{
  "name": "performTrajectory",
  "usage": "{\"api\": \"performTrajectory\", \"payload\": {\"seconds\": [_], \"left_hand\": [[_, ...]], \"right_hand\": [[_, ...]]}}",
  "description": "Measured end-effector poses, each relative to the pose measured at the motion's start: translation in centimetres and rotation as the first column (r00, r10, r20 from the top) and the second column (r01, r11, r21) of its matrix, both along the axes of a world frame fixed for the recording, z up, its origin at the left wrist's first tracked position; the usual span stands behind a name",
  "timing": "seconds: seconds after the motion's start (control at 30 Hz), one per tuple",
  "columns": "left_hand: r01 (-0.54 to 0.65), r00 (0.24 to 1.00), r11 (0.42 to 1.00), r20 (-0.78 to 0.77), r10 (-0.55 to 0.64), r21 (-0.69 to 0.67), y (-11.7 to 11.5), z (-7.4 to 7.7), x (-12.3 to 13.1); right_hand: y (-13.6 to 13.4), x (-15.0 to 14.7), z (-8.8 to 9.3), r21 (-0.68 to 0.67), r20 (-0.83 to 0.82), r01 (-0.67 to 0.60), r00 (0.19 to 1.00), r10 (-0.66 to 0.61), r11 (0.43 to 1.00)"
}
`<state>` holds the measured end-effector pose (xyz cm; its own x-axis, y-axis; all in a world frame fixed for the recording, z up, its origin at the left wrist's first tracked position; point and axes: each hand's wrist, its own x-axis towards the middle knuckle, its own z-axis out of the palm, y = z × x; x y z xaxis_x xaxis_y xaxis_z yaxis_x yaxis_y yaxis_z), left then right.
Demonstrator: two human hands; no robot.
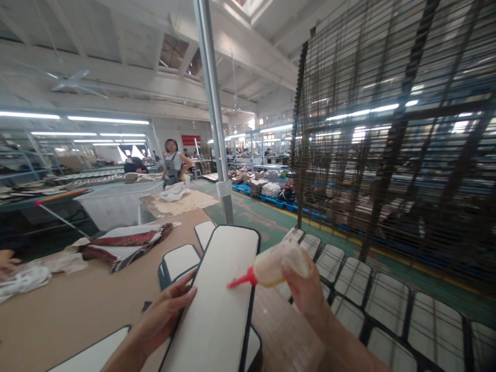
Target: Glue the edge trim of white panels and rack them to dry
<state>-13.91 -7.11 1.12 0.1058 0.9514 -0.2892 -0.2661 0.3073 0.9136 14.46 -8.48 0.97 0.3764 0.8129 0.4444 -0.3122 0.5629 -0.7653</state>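
My left hand (170, 305) grips the left edge of a long white panel (220, 289) with a dark border and rounded corners, tilted up above the table. In my right hand (304, 284) is a squeeze bottle (275, 263), pale and translucent with a red nozzle. Its tip points left and down at the panel's face; whether it touches the surface I cannot tell. Behind the panel lie similar dark-edged white pieces (181, 261). Another white panel (96, 354) rests at the table's near edge.
The brown-topped table (96, 305) carries folded patterned fabric (132, 243) and white cloth (31, 279). A tall wire rack (387, 129) stands right, with several white panels (391, 297) below. A white bin (116, 204), a metal post (215, 103) and a standing person (173, 163) are beyond. Another person's hand (6, 261) shows far left.
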Motion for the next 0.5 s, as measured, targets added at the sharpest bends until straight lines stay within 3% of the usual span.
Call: {"api": "performTrajectory", "payload": {"seconds": [0.07,0.13,0.3,0.5], "left_hand": [[-0.029,1.0,0.999,-0.009,0.028,-0.021,0.3,-0.1,-0.3],[-0.044,0.999,0.998,-0.019,0.043,-0.035,0.4,-0.2,-0.5],[0.0,1.0,1.0,0.013,0.0,-0.023,0.6,-0.1,-0.2],[-0.023,1.0,0.999,-0.009,0.022,-0.041,1.5,-1.1,0.2]], "right_hand": [[-1.6,-0.8,-1.5,-0.058,0.066,-0.132,0.989,0.136,0.99],[-2.1,-1.0,-1.8,-0.07,0.041,-0.158,0.986,0.161,0.985],[0.6,0.0,0.5,-0.022,-0.203,0.022,0.979,-0.026,1.0],[-1.5,-1.2,-2.4,-0.127,-0.004,-0.147,0.989,0.148,0.981]]}}
